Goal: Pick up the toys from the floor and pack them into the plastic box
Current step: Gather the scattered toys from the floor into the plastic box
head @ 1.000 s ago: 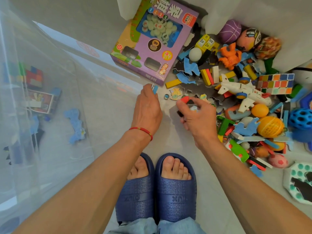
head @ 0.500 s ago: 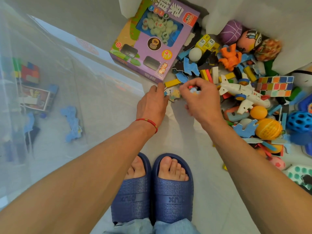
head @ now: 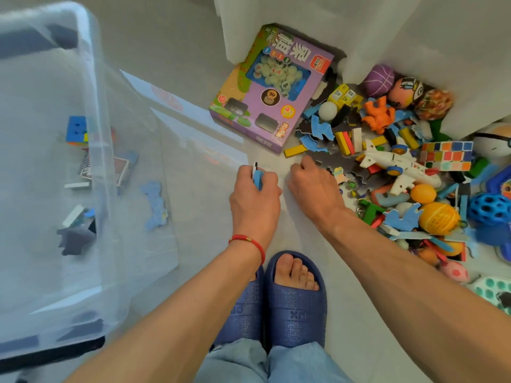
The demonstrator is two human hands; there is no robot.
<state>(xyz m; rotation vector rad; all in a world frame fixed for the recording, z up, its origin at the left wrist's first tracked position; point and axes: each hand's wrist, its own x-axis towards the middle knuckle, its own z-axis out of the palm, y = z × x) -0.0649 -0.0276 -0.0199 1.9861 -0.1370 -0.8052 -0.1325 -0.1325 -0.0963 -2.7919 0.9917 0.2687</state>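
The clear plastic box [head: 95,87] stands on the floor at the left, with a blue block [head: 76,129], cards and a blue puzzle piece [head: 154,203] inside. My left hand [head: 255,200] grips flat blue pieces [head: 257,176] edge-up, just right of the box. My right hand [head: 315,186] is beside it, fingers curled down on the floor at the edge of the toy pile; anything in its palm is hidden. The pile at the right includes a purple game box [head: 273,89], a white toy plane [head: 398,164] and a colour cube [head: 446,156].
White walls or panels [head: 414,29] close the corner behind the pile. Balls lie there, among them an orange ball [head: 439,217] and a blue holed ball [head: 489,208]. My feet in blue slippers [head: 296,305] stand below the hands.
My left hand has drawn back from the pile toward the box and now grips blue pieces. My right hand has come down to the floor. The view has swung left, showing more of the box.
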